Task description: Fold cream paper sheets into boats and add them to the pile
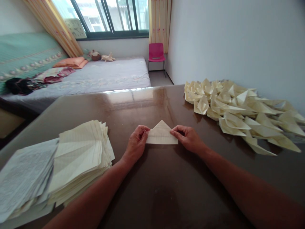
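Note:
Between my two hands is a folded sheet of paper [162,135], cream with faint ruled lines. Its top rises to a triangular point above a straight band with a level lower edge. My left hand [138,138] pinches the left end of it between thumb and fingers. At the opposite end my right hand [187,136] grips the paper the same way. To the left lies a stack of cream ruled sheets [78,156], the top one creased. Folded paper boats [233,105] are heaped on the right.
A stack of greyish written sheets [26,175] lies at the far left of the brown glossy table [143,184]. Beyond the table stand a bed [119,73] and a pink chair [156,52] below a window [114,16]. A white wall [226,38] borders the right side.

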Demonstrator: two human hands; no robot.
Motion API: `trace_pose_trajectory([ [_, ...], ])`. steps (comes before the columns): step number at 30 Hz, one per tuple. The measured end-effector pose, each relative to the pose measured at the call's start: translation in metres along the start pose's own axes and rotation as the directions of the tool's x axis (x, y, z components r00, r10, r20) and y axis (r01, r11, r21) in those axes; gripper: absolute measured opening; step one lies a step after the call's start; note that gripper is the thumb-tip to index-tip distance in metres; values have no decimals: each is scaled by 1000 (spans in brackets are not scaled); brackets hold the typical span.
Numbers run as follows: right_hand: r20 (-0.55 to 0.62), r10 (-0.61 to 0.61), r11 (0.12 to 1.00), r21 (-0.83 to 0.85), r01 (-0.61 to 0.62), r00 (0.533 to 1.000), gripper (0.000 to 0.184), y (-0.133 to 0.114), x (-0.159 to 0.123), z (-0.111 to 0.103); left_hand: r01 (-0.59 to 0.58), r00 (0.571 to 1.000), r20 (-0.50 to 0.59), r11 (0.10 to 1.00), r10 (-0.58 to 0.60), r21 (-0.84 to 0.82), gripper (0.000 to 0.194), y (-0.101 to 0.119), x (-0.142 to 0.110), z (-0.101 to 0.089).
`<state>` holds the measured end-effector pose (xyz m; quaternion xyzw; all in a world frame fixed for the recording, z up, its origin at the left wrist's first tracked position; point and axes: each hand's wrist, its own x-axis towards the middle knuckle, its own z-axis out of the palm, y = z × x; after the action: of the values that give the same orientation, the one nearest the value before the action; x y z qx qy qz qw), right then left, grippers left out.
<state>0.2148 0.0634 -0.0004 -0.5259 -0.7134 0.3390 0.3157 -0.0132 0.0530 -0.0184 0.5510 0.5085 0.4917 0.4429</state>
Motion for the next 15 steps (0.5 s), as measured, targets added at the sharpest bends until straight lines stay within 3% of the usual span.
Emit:
trace_pose_trajectory([
  [5, -46, -49, 999, 6, 49, 998, 30, -3, -3, 2, 112, 994, 24, 980, -110, -164, 30, 2, -1, 3],
  [11, -73, -82, 995, 52, 86, 994, 28, 0, -2, 2, 219, 976, 85, 861, -203, -459, 34, 5, 0, 3],
  [15, -80, -74, 994, 70, 80, 994, 27, 3, -1, 2, 266, 964, 127, 838, -233, -476, 34, 4, 1, 0],
])
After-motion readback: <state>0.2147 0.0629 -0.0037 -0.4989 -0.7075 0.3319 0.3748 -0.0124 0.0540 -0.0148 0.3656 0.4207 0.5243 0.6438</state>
